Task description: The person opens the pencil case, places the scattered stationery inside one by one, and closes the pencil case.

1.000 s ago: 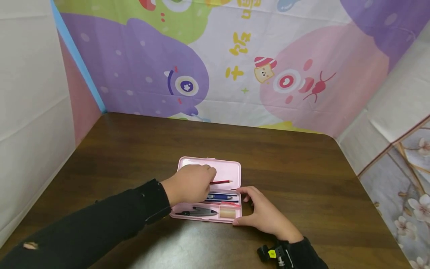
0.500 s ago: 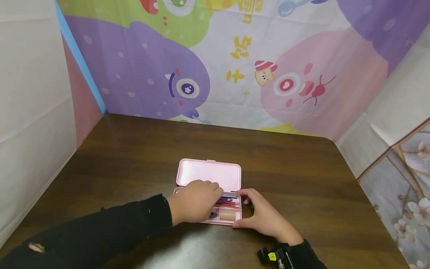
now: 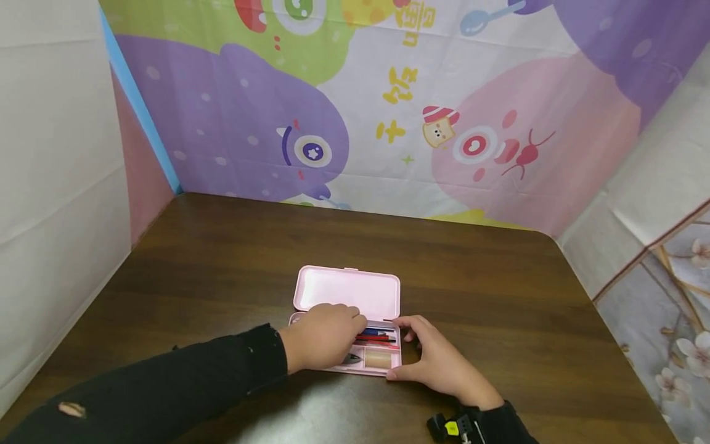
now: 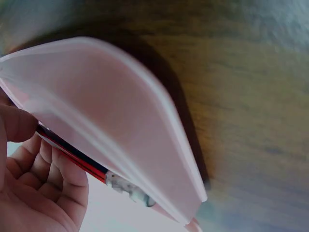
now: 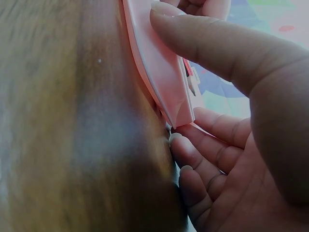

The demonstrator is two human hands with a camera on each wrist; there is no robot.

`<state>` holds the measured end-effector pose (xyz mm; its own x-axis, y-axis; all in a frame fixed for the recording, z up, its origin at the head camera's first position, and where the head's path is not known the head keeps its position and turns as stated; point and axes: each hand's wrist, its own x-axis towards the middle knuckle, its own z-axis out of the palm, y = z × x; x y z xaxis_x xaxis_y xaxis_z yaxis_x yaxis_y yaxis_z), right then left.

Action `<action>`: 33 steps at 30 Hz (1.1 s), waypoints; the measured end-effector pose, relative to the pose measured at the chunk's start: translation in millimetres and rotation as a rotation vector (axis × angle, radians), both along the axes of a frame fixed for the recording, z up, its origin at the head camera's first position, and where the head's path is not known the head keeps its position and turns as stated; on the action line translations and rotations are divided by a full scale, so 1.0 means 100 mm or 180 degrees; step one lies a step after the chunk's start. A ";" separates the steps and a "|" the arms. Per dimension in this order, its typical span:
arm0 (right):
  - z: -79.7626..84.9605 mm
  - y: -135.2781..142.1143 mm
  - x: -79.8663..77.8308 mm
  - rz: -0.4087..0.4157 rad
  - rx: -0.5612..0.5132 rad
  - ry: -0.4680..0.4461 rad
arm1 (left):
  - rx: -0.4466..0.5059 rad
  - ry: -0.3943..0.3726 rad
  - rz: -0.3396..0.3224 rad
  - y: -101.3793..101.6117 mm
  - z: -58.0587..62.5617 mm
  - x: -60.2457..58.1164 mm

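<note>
A pink pencil case [image 3: 346,291] lies with its lid folded back on the table. My left hand [image 3: 324,336] reaches over its tray from the left and covers much of it. In the left wrist view, thumb and fingers pinch a red-and-black pencil [image 4: 79,158] along the tray; a pale, blurred piece [image 4: 128,188] sits near its end. Beside it in the tray are a blue pen [image 3: 373,332], the tip of a grey compass [image 3: 352,358] and a tan block [image 3: 378,359]. My right hand [image 3: 438,357] grips the case's right end, thumb at the front, fingers behind.
The brown wooden table [image 3: 233,246] extends around the case. A cartoon-printed cloth [image 3: 388,172] hangs behind it, with a white cloth [image 3: 61,203] at the left. A small black device [image 3: 455,427] is strapped at the right wrist.
My left hand has lowered the red pencil from above the lid into the tray, then stayed almost still. My right hand has kept its grip on the case. The head view has tilted slightly.
</note>
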<state>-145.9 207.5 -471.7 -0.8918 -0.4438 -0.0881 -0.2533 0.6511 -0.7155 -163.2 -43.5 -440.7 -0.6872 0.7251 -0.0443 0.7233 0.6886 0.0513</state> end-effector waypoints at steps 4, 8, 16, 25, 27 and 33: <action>0.00 0.00 -0.01 -0.0013 0.0023 -0.0021 | 0.0120 -0.0107 0.0020 -0.02 -0.01 -0.02; 0.00 0.00 -0.01 -0.0011 0.0032 0.0005 | 0.0170 -0.0249 -0.0031 -0.04 0.01 -0.02; 0.01 0.01 0.00 -0.0010 0.0035 -0.0016 | 0.0149 -0.0267 -0.0119 -0.05 0.05 -0.03; 0.01 0.01 0.00 -0.0018 0.0010 -0.0073 | 0.0214 -0.0066 -0.0072 -0.06 0.06 -0.03; 0.01 0.01 0.00 -0.0015 -0.0004 -0.0070 | 0.0207 -0.0045 -0.0054 -0.06 0.05 -0.04; -0.01 0.02 -0.01 -0.0007 0.0031 -0.0065 | 0.0281 -0.0149 0.0028 -0.07 0.06 -0.03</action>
<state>-146.8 209.8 -472.8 -0.8907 -0.4408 -0.1106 -0.2372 0.6585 -0.7142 -166.7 -50.3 -434.7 -0.6923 0.7215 -0.0127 0.7126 0.6863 0.1456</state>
